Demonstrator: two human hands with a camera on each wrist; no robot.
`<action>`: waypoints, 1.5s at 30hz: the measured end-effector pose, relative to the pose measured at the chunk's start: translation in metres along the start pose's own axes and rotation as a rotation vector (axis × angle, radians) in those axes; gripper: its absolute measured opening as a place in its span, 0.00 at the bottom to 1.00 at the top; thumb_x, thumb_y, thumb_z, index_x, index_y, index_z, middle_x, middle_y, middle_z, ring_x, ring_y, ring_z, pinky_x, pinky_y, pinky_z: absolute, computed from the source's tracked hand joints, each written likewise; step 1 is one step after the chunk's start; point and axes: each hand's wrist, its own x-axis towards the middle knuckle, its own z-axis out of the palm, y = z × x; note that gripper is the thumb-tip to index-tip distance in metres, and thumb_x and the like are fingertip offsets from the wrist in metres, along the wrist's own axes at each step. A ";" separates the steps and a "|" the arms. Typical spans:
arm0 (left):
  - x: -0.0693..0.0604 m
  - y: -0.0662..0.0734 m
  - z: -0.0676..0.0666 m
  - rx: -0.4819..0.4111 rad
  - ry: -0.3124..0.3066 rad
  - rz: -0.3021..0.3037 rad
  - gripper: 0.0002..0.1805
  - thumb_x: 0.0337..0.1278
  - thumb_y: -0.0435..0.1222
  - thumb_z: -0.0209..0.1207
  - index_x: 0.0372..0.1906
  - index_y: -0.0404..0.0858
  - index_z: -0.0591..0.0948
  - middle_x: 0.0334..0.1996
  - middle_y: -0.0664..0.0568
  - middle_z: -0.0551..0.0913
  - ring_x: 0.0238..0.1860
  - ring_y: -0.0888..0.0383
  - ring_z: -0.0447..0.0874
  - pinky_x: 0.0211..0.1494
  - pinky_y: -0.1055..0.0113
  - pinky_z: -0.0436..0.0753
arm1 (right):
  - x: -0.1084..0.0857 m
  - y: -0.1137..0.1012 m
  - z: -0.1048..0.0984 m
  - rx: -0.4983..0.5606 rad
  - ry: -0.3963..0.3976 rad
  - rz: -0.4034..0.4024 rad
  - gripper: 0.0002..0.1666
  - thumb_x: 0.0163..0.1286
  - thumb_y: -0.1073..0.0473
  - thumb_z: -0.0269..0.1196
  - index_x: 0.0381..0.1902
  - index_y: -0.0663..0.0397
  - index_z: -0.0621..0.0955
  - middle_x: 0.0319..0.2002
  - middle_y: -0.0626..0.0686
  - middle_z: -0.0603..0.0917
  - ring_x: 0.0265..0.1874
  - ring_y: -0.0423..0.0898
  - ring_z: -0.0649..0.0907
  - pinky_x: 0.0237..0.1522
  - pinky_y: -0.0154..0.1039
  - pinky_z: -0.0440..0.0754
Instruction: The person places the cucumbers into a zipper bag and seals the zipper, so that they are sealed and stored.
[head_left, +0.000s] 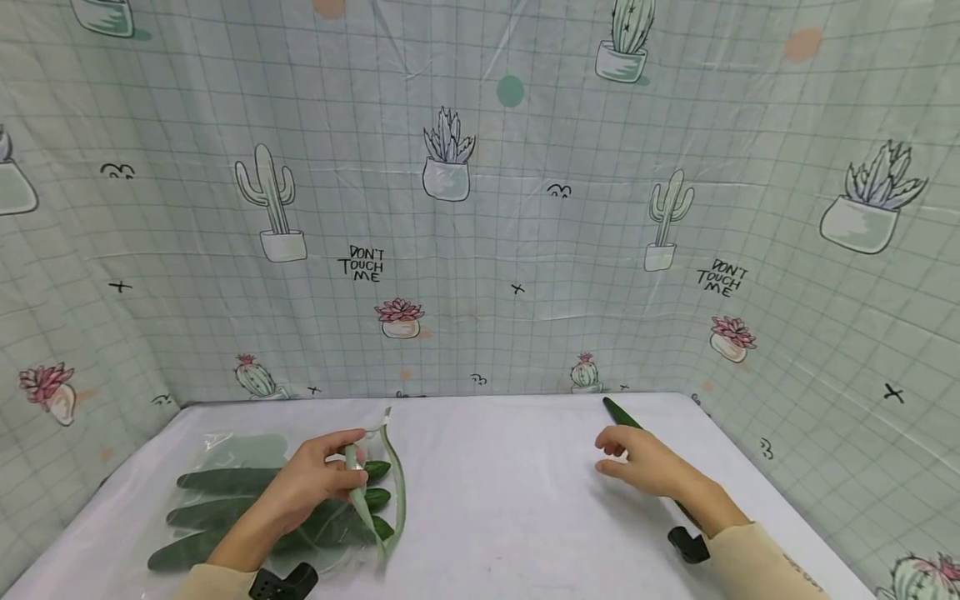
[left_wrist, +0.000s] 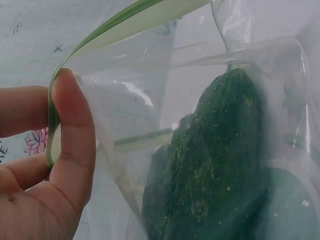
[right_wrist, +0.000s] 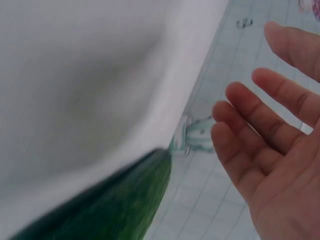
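Observation:
On the left of the table in the head view lies a clear zip bag [head_left: 402, 492] with a pale green mouth strip. Three dark green cucumbers [head_left: 225, 481] lie side by side inside it. My left hand [head_left: 315, 477] pinches the strip at the bag's mouth, which gapes; the left wrist view shows the strip [left_wrist: 52, 110] between thumb and fingers. At the right, a single cucumber [head_left: 620, 412] lies on the table, partly hidden behind my right hand [head_left: 647, 460]. That hand hovers over it, apart from it, fingers loosely bent and holding nothing in the right wrist view.
A white-covered table [head_left: 495, 492] spans the front. Around it hangs a cloth backdrop [head_left: 517, 242] with a grid and printed cactus pots. Dark wrist cameras [head_left: 285, 582] sit on both forearms.

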 end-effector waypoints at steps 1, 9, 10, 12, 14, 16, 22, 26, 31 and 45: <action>0.000 0.000 0.000 0.001 -0.002 0.001 0.37 0.57 0.26 0.60 0.70 0.26 0.59 0.43 0.40 0.73 0.27 0.57 0.74 0.33 0.57 0.82 | -0.004 0.005 -0.003 -0.007 0.021 0.011 0.20 0.64 0.51 0.66 0.48 0.56 0.79 0.43 0.51 0.81 0.43 0.49 0.79 0.45 0.48 0.78; -0.001 0.000 0.000 -0.011 -0.033 -0.011 0.38 0.58 0.26 0.59 0.71 0.26 0.57 0.43 0.41 0.72 0.25 0.58 0.69 0.32 0.57 0.81 | -0.030 0.033 -0.013 -0.072 0.087 0.103 0.27 0.62 0.54 0.68 0.55 0.61 0.77 0.52 0.59 0.76 0.54 0.60 0.75 0.54 0.58 0.73; -0.001 0.000 0.000 -0.010 -0.036 -0.013 0.38 0.58 0.26 0.59 0.71 0.26 0.57 0.43 0.41 0.72 0.25 0.58 0.69 0.32 0.57 0.81 | -0.032 0.036 -0.014 -0.069 0.084 0.105 0.27 0.62 0.54 0.68 0.56 0.61 0.76 0.53 0.60 0.75 0.54 0.61 0.75 0.54 0.59 0.73; -0.001 -0.001 0.000 -0.007 -0.037 -0.017 0.38 0.58 0.27 0.59 0.71 0.26 0.57 0.44 0.41 0.72 0.25 0.58 0.69 0.32 0.57 0.81 | -0.037 0.041 -0.014 -0.062 0.079 0.113 0.29 0.62 0.54 0.67 0.58 0.61 0.75 0.55 0.62 0.73 0.55 0.62 0.74 0.54 0.61 0.72; -0.001 -0.001 0.000 -0.008 -0.037 -0.019 0.38 0.58 0.27 0.59 0.71 0.26 0.57 0.44 0.42 0.72 0.25 0.58 0.69 0.32 0.57 0.81 | -0.042 0.046 -0.015 -0.049 0.075 0.126 0.31 0.62 0.54 0.67 0.60 0.60 0.74 0.57 0.64 0.71 0.55 0.64 0.73 0.52 0.62 0.73; -0.001 -0.002 0.000 -0.012 -0.037 -0.019 0.38 0.58 0.26 0.59 0.71 0.26 0.57 0.43 0.42 0.72 0.25 0.58 0.69 0.32 0.57 0.81 | -0.045 0.049 -0.015 -0.038 0.067 0.143 0.32 0.62 0.53 0.68 0.62 0.58 0.73 0.58 0.66 0.70 0.54 0.65 0.73 0.50 0.62 0.74; -0.002 -0.002 0.000 -0.014 -0.035 -0.013 0.37 0.57 0.26 0.59 0.71 0.26 0.57 0.43 0.42 0.73 0.24 0.59 0.70 0.32 0.57 0.82 | -0.049 0.060 -0.015 -0.037 0.005 0.187 0.38 0.60 0.52 0.69 0.65 0.59 0.70 0.56 0.68 0.72 0.49 0.63 0.77 0.43 0.58 0.78; -0.002 -0.002 0.001 -0.011 -0.032 -0.012 0.37 0.57 0.26 0.59 0.71 0.26 0.57 0.42 0.42 0.73 0.24 0.59 0.69 0.32 0.57 0.82 | -0.049 0.066 -0.015 -0.028 -0.046 0.230 0.43 0.60 0.49 0.69 0.68 0.58 0.66 0.53 0.67 0.76 0.50 0.64 0.77 0.45 0.59 0.77; -0.001 -0.002 0.002 -0.012 -0.033 -0.009 0.37 0.58 0.27 0.60 0.70 0.26 0.57 0.42 0.42 0.73 0.24 0.59 0.69 0.33 0.56 0.82 | -0.048 0.070 -0.016 -0.013 -0.074 0.279 0.45 0.59 0.48 0.69 0.69 0.60 0.64 0.47 0.63 0.79 0.46 0.60 0.79 0.40 0.55 0.79; 0.000 -0.006 0.003 -0.018 -0.061 0.009 0.38 0.57 0.26 0.60 0.71 0.25 0.56 0.42 0.40 0.72 0.25 0.59 0.72 0.32 0.58 0.82 | -0.050 0.066 -0.014 0.036 -0.030 0.159 0.35 0.61 0.59 0.68 0.66 0.56 0.70 0.51 0.61 0.78 0.46 0.56 0.79 0.40 0.52 0.78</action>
